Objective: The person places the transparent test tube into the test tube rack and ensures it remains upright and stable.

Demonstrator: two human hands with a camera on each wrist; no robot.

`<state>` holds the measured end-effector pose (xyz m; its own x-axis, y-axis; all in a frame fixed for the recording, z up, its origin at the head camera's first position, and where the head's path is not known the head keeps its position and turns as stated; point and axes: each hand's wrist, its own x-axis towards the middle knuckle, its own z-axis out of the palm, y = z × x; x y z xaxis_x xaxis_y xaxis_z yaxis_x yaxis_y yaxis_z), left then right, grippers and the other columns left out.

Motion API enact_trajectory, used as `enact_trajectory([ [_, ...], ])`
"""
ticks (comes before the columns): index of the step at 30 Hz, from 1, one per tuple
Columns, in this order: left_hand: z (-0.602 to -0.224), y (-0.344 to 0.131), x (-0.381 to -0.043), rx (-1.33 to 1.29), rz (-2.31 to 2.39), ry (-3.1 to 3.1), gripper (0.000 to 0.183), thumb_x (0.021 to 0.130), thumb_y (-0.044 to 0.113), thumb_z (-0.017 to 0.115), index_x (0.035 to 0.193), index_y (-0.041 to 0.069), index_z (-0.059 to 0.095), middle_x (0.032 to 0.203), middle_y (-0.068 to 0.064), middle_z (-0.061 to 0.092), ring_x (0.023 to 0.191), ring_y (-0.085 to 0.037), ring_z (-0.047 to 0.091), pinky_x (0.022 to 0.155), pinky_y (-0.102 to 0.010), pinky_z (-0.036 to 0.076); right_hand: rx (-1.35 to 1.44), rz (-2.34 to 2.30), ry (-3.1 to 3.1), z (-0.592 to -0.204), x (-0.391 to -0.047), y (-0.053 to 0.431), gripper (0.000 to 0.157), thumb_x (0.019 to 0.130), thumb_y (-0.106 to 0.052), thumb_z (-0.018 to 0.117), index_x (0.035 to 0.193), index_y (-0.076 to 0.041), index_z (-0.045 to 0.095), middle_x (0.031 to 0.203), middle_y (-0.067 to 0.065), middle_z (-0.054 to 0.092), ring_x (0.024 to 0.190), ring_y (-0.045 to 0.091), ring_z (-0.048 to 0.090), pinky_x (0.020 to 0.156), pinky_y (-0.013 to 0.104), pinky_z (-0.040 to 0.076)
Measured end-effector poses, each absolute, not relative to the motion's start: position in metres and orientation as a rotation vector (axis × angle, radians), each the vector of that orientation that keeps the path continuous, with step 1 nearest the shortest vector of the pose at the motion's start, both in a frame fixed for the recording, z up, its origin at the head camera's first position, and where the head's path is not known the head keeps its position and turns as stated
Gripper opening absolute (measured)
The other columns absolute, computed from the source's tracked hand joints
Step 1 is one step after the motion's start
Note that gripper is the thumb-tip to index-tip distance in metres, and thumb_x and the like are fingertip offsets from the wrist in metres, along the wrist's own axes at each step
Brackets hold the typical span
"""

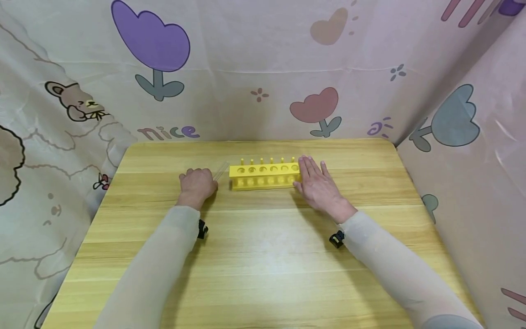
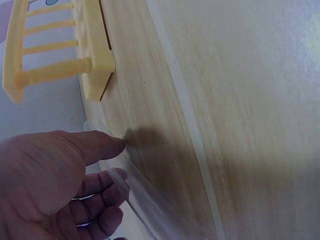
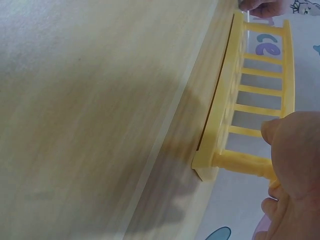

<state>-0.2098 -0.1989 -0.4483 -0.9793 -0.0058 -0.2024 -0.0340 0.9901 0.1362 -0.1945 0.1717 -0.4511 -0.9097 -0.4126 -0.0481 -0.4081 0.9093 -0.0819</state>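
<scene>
A yellow test tube rack (image 1: 265, 176), with a row of round holes and short pegs along its back, stands on the wooden table. My left hand (image 1: 196, 185) is low at the rack's left, palm down. Its thumb and curled fingers hold a clear test tube (image 1: 221, 171), which slants toward the rack's left end. In the left wrist view, the tube's transparent wall (image 2: 142, 205) passes between thumb and fingers. My right hand (image 1: 319, 187) rests against the rack's right end. Its fingers lie straight there, and the thumb touches the front side.
The light wooden table (image 1: 267, 265) reaches back to a patterned curtain (image 1: 230, 105). More curtain hangs along the left and right sides. A small black wrist device (image 1: 202, 229) sits at the left cuff, another (image 1: 337, 238) at the right.
</scene>
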Motion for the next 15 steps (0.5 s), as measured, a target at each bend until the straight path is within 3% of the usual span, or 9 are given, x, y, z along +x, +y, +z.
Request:
enact_trajectory([
  [6,-0.447,-0.198,-0.212,-0.029,0.224,2.942,0.030,0.101,0.028,0.060,0.095,0.000,0.066,0.099,-0.023,0.067,0.099,-0.042,0.057,0.097,-0.063,0.043,-0.628,-0.113,3.005,-0.451,-0.195,0.172,0.078,0.114,-0.045,0.037,0.167,0.001,0.003,0.176,0.021,0.008,0.164,0.037,0.009,0.130,0.060,0.005],
  [15,-0.400,-0.202,-0.206,-0.054,0.442,3.105,0.037,0.105,0.028,0.059,0.118,-0.006,0.066,0.112,-0.029,0.069,0.105,-0.050,0.060,0.095,-0.065,0.045,-0.637,-0.116,2.999,-0.451,-0.194,0.172,0.080,0.114,-0.047,0.036,0.167,0.001,0.002,0.176,0.022,0.007,0.164,0.037,0.008,0.130,0.062,0.003],
])
